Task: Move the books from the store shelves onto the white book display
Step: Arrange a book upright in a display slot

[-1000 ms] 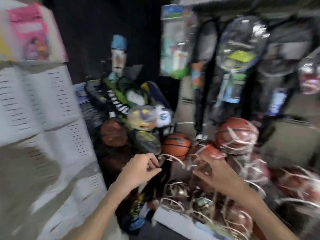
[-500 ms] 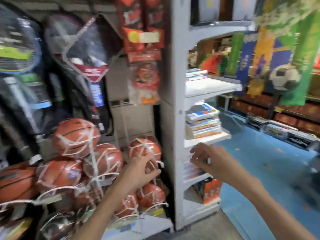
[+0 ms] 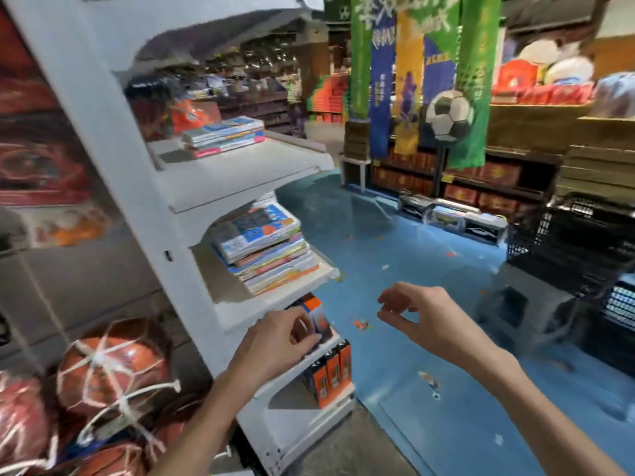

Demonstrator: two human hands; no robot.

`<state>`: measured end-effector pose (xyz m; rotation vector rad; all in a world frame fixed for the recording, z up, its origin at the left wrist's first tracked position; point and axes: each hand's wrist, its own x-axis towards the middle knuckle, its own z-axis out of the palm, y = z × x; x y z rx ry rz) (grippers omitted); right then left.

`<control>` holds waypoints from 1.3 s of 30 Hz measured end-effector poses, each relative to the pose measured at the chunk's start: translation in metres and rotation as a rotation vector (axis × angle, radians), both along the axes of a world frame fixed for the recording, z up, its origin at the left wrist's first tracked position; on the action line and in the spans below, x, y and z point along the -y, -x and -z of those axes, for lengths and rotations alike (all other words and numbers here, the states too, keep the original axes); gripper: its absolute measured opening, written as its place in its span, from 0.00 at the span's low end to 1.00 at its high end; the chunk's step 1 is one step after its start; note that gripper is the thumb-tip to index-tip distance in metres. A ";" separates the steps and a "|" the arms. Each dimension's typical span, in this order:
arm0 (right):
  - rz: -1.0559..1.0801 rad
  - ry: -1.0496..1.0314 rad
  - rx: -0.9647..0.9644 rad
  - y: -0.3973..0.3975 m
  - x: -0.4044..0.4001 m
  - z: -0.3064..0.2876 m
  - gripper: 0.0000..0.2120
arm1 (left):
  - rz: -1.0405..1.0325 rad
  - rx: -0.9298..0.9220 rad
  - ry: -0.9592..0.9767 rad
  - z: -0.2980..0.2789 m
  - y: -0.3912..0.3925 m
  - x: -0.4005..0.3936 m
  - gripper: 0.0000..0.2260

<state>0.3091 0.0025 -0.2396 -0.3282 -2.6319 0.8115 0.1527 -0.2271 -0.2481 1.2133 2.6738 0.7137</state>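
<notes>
While books already lay stacked on the white book display (image 3: pixel 192 187), your left hand (image 3: pixel 275 345) pinched another book (image 3: pixel 318 322) there; your right hand (image 3: pixel 419 317) hung loose, its grip holding nothing.

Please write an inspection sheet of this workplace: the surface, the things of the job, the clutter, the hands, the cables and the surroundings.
Surface: white display, several tiers, at left.
Job's things: small book stack on an upper tier; taller stack on the tier below; books on the third tier, partly hidden.
Clutter: orange boxes on a low tier.
Hands: left hand at the third tier, fingers curled on a book there; right hand in the air, holds nothing.
Cables: nothing seen.
Surroundings: netted basketballs lower left; blue floor; football sign; black crate at right.
</notes>
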 end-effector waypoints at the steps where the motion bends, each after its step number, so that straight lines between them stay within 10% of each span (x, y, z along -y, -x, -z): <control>1: 0.012 0.005 0.012 0.006 -0.018 0.006 0.08 | 0.011 -0.005 0.011 0.005 0.007 -0.020 0.08; 24: 0.038 -0.055 0.029 0.277 -0.406 -0.010 0.05 | -0.034 -0.025 -0.053 -0.011 0.278 -0.440 0.10; 39: -0.540 -0.024 -0.159 0.568 -0.522 -0.063 0.03 | -0.654 -0.193 0.007 -0.095 0.423 -0.518 0.11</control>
